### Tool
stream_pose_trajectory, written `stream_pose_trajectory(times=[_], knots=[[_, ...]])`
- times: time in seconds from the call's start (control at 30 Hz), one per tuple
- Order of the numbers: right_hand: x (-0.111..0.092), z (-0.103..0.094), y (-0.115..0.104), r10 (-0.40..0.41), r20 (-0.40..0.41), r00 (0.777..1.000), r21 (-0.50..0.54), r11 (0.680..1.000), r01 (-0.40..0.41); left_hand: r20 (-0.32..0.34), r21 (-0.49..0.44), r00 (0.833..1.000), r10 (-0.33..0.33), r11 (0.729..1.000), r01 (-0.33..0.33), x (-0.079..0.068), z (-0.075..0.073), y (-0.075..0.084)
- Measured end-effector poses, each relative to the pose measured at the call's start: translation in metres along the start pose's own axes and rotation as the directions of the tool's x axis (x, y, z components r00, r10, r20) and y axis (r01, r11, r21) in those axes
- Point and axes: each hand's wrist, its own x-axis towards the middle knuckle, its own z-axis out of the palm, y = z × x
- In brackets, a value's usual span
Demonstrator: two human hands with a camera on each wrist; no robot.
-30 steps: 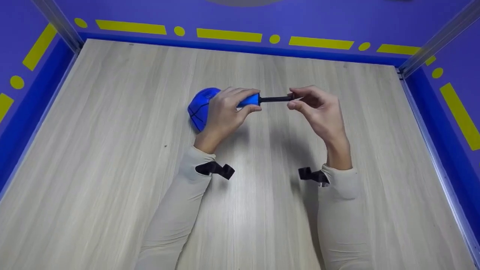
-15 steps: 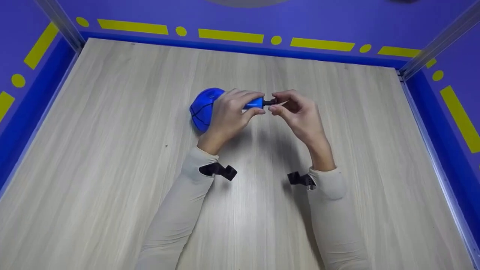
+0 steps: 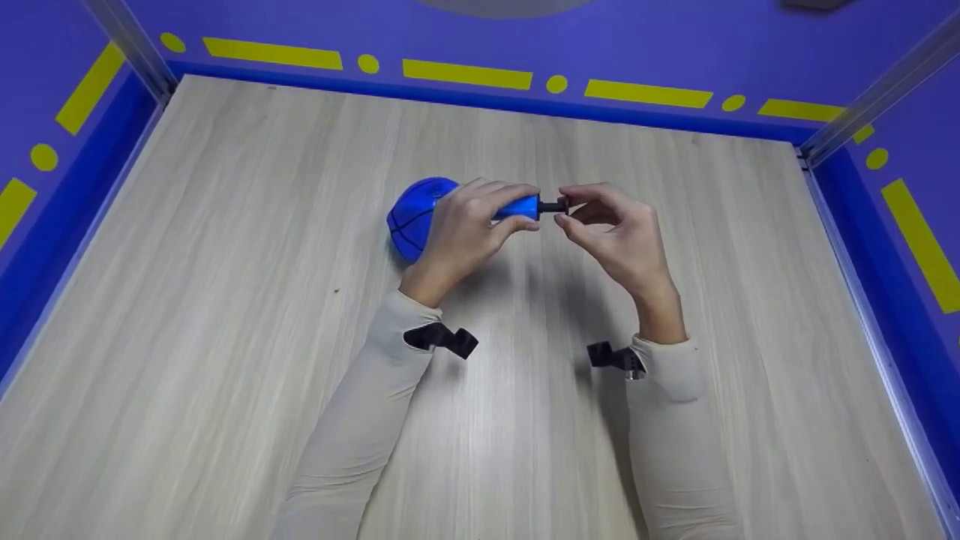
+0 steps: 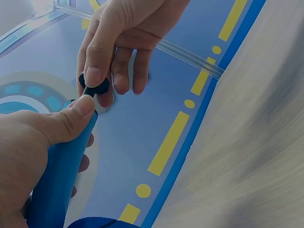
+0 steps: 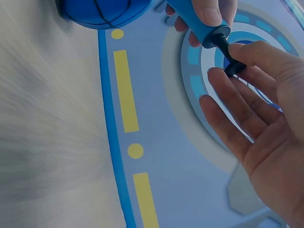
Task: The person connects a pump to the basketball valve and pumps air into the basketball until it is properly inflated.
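Observation:
My left hand (image 3: pixel 466 234) grips the blue barrel of a small hand pump (image 3: pixel 524 207), fingers on the far side and thumb on the near side. A short length of black plunger rod (image 3: pixel 550 208) sticks out of its right end. My right hand (image 3: pixel 626 236) pinches the black handle (image 5: pixel 233 68) on that rod between thumb and fingers; its other fingers are loosely extended in the right wrist view. Left of my left hand is a blue ball (image 3: pixel 411 223) with black seam lines, partly covered by that hand. Where pump and ball meet is hidden.
Below lies a light wood-grain tabletop (image 3: pixel 225 300). Blue panels (image 3: pixel 487 34) with yellow dashes and dots border its back and sides, with metal posts (image 3: pixel 874 90) at the corners. Black camera mounts (image 3: pixel 454 341) sit on both wrists.
The plunger stood far out at first, then went almost fully in as my right hand moved left. Now the right hand is slightly farther right, with a little more rod showing. My left hand keeps its grip.

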Motion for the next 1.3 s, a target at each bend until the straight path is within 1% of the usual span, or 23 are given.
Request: stream_pose_trajectory(times=[0.13,0.23,0.33,0.43,0.53,0.6,0.7,0.83,0.97,1.17,1.3], knots=[[-0.001,-0.011,0.001,0.002,-0.029,1.000,0.013,1.000,-0.002,-0.008,-0.006,1.000,-0.013,1.000,0.013,0.000,-0.002,-0.002],[-0.003,-0.024,0.002,0.011,-0.079,0.997,0.051,0.999,-0.007,-0.020,-0.007,0.999,-0.029,1.000,0.029,0.000,-0.005,-0.004],[-0.006,-0.038,0.002,0.023,-0.131,0.991,0.063,0.998,-0.015,-0.028,-0.012,0.999,-0.039,0.999,0.039,0.000,-0.007,-0.006],[-0.008,-0.047,0.002,0.062,-0.167,0.984,0.064,0.997,-0.052,-0.025,-0.012,0.999,-0.040,0.999,0.039,0.000,-0.007,-0.005],[-0.008,-0.049,0.002,0.102,-0.189,0.977,0.055,0.994,-0.093,-0.013,-0.003,0.999,-0.037,0.999,0.037,-0.001,-0.005,-0.004],[-0.008,-0.048,0.002,0.105,-0.189,0.976,0.050,0.994,-0.098,-0.009,0.007,0.999,-0.039,0.999,0.039,-0.001,-0.003,-0.003],[-0.007,-0.041,0.004,0.085,-0.173,0.981,0.064,0.995,-0.075,-0.018,0.014,0.999,-0.041,0.999,0.042,-0.002,-0.001,-0.002],[-0.003,-0.027,0.004,0.076,-0.132,0.988,0.098,0.993,-0.063,-0.044,0.011,0.998,-0.045,0.999,0.046,-0.002,0.000,-0.002],[-0.001,-0.010,0.003,0.087,-0.087,0.992,0.112,0.991,-0.077,-0.058,0.013,0.997,-0.047,0.999,0.048,-0.003,0.001,-0.001],[0.002,0.013,0.005,0.100,-0.048,0.994,0.154,0.984,-0.092,-0.050,0.023,0.998,-0.034,0.999,0.035,-0.004,0.005,0.001],[0.002,0.021,0.006,0.097,-0.037,0.995,0.174,0.981,-0.089,-0.042,0.027,0.999,-0.021,0.999,0.022,-0.003,0.007,0.002]])
